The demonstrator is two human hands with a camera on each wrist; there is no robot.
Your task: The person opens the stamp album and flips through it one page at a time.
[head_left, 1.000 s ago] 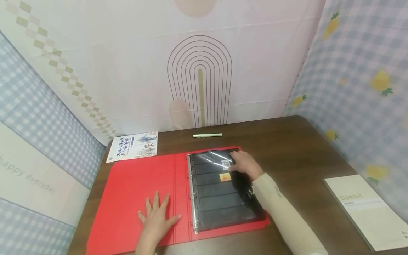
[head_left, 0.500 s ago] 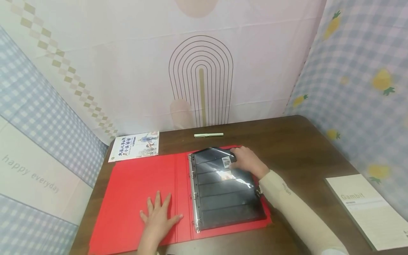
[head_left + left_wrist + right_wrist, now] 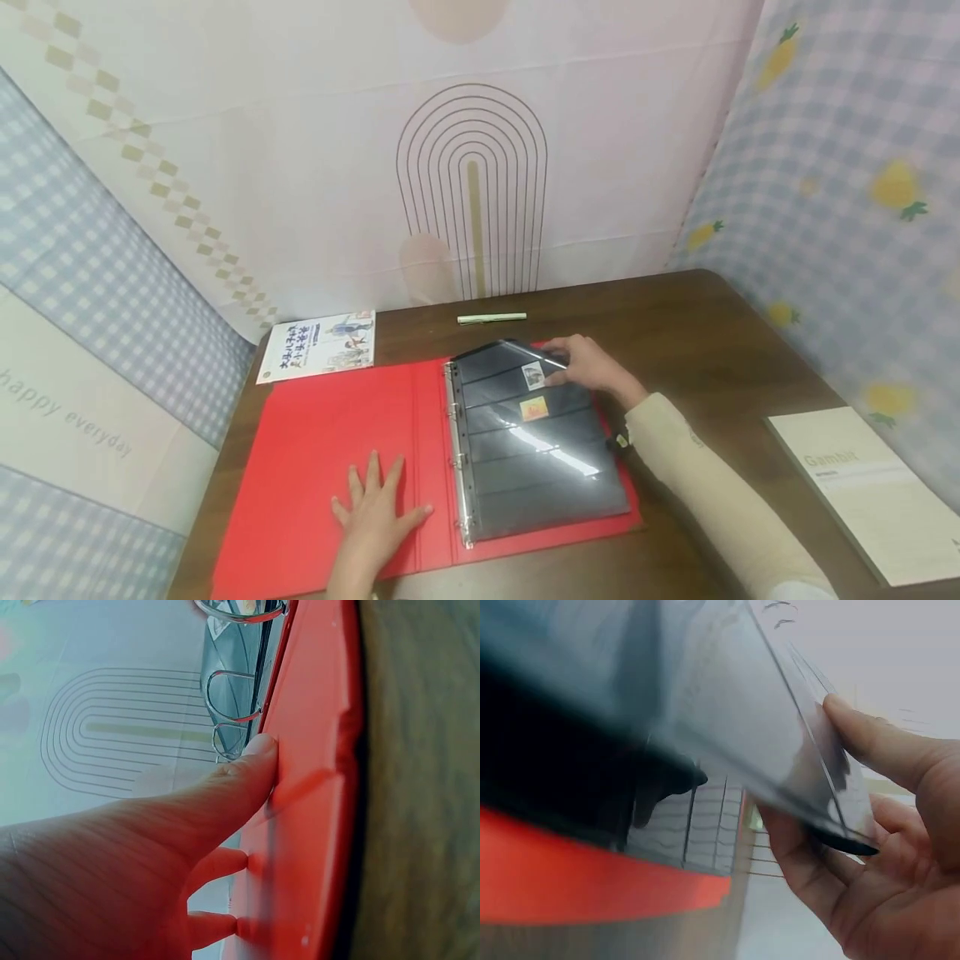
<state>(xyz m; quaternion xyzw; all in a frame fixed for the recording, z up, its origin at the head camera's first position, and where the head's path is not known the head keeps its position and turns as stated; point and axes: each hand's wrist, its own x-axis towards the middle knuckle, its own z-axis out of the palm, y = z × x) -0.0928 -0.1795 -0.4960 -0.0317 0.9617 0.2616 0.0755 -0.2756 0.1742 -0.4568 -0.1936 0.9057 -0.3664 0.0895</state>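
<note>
A red ring binder (image 3: pixel 322 433) lies open, with metal rings (image 3: pixel 459 460) holding black stamp album pages on its right half. My right hand (image 3: pixel 594 367) pinches the far right corner of the top page (image 3: pixel 525 487); in the right wrist view that page (image 3: pixel 720 705) curves up off the sheet beneath, thumb above and fingers below. Two stamps sit in its clear pockets, a grey-white one (image 3: pixel 533 376) close to my thumb and a yellow-orange one (image 3: pixel 535 408) below it. My left hand (image 3: pixel 371 521) rests with spread fingers on the bare left cover, fingertips touching it.
A picture book (image 3: pixel 318 346) lies behind the binder at the far left. A pale green pen (image 3: pixel 492 318) is near the back edge. A "Gambit" pad (image 3: pixel 862 492) lies on the brown table (image 3: pixel 720 375) at the right. Curtains hang behind and at both sides.
My right hand has moved a little right and away, lifting the page's far corner. The glare on the page has shifted, showing both stamps clearly. My left hand stays put.
</note>
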